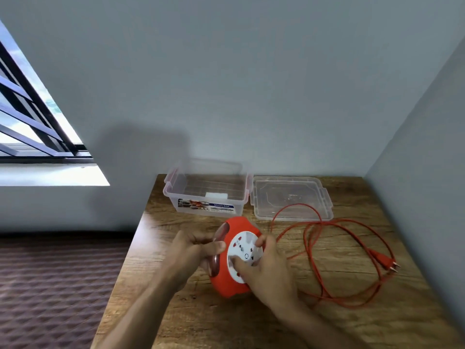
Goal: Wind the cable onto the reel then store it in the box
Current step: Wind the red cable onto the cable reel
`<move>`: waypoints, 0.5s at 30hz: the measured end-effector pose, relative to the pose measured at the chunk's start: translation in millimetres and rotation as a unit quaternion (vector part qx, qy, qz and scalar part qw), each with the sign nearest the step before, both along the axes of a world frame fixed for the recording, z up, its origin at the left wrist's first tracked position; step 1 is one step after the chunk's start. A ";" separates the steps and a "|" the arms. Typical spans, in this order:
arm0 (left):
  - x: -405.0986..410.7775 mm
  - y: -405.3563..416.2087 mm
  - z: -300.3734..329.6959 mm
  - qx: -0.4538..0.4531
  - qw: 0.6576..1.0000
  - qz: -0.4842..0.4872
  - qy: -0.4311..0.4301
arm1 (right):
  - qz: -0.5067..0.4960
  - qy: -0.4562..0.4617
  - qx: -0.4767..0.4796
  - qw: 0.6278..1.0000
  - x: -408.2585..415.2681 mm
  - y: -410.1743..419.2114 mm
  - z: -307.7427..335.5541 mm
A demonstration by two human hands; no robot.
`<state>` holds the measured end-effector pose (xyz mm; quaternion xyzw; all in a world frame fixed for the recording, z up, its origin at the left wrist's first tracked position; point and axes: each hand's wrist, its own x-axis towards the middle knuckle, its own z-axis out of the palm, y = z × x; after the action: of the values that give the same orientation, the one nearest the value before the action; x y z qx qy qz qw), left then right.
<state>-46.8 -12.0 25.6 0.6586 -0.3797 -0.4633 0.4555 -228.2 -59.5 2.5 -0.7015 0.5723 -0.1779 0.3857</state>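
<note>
Gripping the round red plastic cable reel [235, 258] tilted on edge over a wooden table [327, 323], a person's left hand [193, 253] clasps its rim while the right hand [264, 268] pinches its white socket face, hiding the reel's lower right. Behind stands an open clear plastic box [206, 195], then its flat clear lid [289, 197]; the loose red cable [352, 260] sprawls rightward, its plug [387, 263] blurred.

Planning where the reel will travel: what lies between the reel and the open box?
Head view: only a short strip of bare wooden table separates the reel from the box. The loose cable and lid lie off to the right.
</note>
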 end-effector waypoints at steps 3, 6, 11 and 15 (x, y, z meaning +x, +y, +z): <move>-13.1 7.0 -8.5 -0.023 0.999 0.024 -0.005 | -0.122 -0.137 0.172 0.968 9.3 -4.2 1.2; -18.7 8.2 -12.9 -0.038 0.997 0.064 0.001 | -0.099 -0.175 0.233 0.952 6.4 -11.5 12.8; -5.1 2.0 -5.2 0.002 0.998 0.055 0.039 | 0.256 0.162 -0.207 0.930 -21.2 -21.8 34.9; 14.0 -4.6 -6.1 0.042 0.998 0.022 0.044 | 0.489 0.231 -0.303 0.784 -30.1 -30.5 42.0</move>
<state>-32.8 -16.6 19.5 0.6641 -0.3247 -0.4974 0.4540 -258.3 -90.0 44.5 -0.9883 0.1406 0.0377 0.0446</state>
